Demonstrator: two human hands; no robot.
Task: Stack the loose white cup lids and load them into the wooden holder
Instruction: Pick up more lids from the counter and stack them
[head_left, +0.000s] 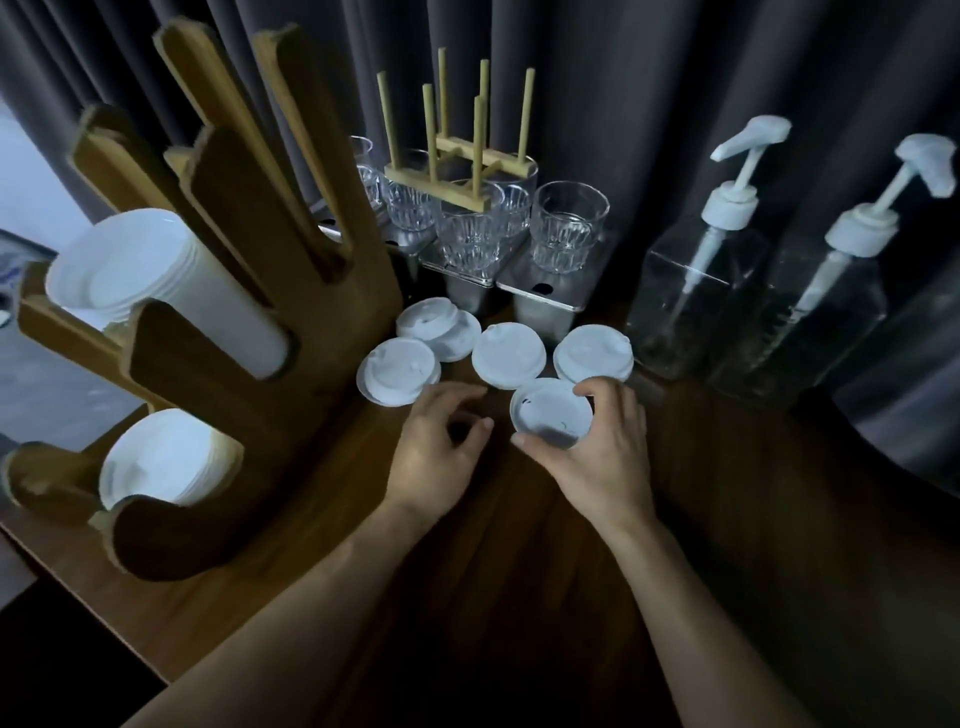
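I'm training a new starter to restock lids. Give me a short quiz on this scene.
1. True or false: the holder has no lids in it.
2. What does the right hand grip? A glass; B lid; C spoon.
3. How many pump bottles are in view?
Key: 1 false; 2 B; 3 two.

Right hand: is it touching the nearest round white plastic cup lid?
Touching. Head view: the right hand pinches the round white plastic cup lid by its rim.
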